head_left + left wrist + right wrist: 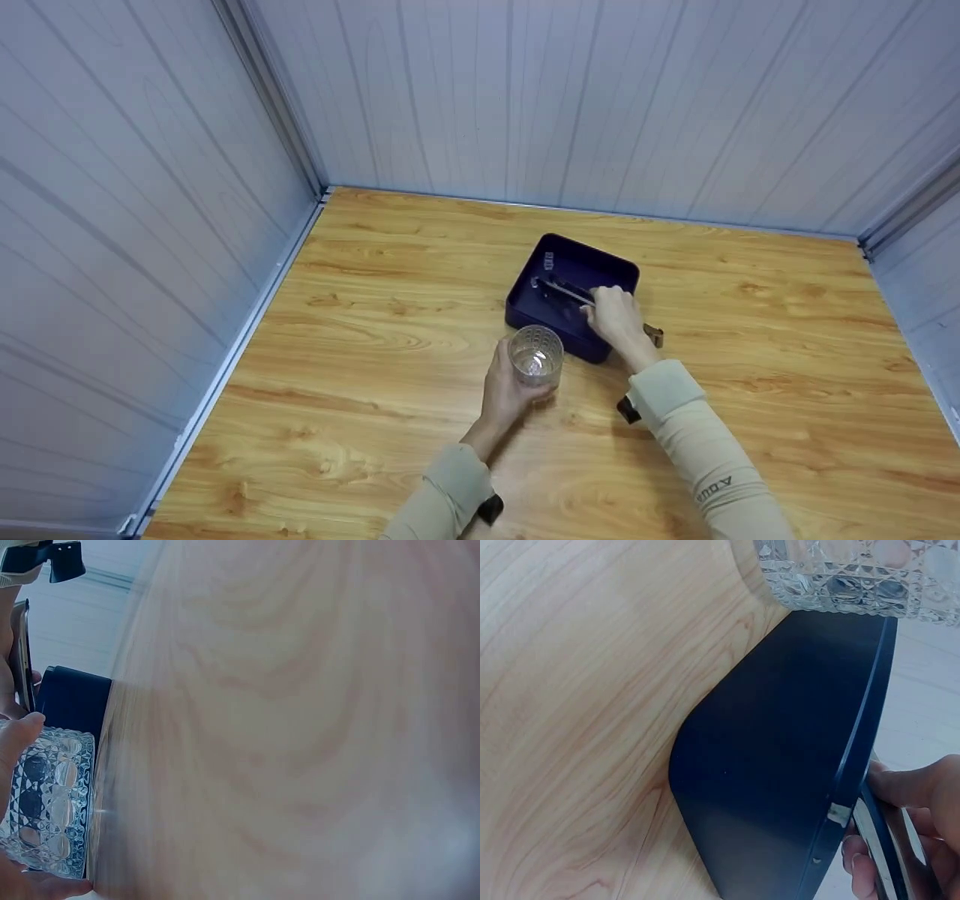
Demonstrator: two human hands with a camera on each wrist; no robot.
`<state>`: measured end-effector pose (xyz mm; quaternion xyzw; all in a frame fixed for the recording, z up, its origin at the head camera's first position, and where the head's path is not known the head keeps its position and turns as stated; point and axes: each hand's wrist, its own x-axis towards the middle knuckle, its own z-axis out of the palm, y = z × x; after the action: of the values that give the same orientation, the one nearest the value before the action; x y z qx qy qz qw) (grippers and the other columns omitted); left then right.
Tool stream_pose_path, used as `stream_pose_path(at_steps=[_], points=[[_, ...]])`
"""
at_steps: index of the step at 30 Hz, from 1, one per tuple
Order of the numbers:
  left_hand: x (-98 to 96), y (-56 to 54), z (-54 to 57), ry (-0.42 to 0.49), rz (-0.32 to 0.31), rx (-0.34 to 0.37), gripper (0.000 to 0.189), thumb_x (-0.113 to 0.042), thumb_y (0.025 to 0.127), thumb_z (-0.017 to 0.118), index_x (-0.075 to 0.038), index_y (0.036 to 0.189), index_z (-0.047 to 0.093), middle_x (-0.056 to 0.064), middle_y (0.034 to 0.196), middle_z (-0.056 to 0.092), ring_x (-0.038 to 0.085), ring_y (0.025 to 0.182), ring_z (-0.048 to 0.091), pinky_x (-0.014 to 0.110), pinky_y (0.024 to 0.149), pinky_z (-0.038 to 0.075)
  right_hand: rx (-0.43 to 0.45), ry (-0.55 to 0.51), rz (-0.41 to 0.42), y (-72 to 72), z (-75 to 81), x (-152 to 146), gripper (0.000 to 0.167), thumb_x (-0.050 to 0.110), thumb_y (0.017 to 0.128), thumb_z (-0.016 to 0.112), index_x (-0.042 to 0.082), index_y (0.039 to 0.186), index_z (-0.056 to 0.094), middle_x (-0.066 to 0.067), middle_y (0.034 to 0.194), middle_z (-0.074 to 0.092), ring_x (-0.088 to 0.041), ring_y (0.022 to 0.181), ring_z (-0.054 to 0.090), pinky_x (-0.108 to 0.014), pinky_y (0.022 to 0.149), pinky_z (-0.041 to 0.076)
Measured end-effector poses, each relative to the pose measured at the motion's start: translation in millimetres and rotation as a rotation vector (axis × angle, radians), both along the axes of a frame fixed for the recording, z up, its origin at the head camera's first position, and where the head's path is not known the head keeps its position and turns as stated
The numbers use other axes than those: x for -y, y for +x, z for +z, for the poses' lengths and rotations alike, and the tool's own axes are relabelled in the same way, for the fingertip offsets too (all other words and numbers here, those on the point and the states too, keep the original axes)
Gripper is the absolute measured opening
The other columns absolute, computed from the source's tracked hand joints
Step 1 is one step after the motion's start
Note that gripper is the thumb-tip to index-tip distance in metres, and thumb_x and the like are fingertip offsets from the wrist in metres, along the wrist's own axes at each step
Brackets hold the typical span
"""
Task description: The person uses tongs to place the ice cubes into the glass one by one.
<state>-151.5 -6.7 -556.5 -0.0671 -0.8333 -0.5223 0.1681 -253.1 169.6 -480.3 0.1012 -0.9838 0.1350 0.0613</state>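
My left hand grips a clear cut-glass tumbler, fingers and thumb around its side. Its patterned wall also shows in the left wrist view, low over the wooden surface. The tumbler stands just in front of a dark blue square tray with raised sides. Over that tray, my right hand holds a pair of metal tongs, their tips pointing down and left inside it. A small clear piece shows right at the tips. Clear cubes lie near the tray's far left corner.
The wood-grain tabletop spreads around the tray. Pale panels stand on the left, at the back and on the right. The brown end of the tongs sticks out behind the right wrist, beyond the tray's right side.
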Motion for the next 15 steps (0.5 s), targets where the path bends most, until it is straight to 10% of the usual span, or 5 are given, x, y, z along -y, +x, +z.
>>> stream_pose_path(at_steps=[15], points=[[0.4,-0.7,0.5,-0.007,0.005,-0.005,0.09,-0.024,0.048,0.086,-0.007,0.122,0.037,0.009,0.114,0.051,0.024,0.106,0.05,0.035,0.092,0.041,0.012,-0.013,0.003,-1.2,0.0,1.1,0.012,0.015,0.079,0.063,0.003,0.077,0.065,-0.021,0.078,0.062,-0.041,0.072,0.058,-0.05,0.058,0.047]])
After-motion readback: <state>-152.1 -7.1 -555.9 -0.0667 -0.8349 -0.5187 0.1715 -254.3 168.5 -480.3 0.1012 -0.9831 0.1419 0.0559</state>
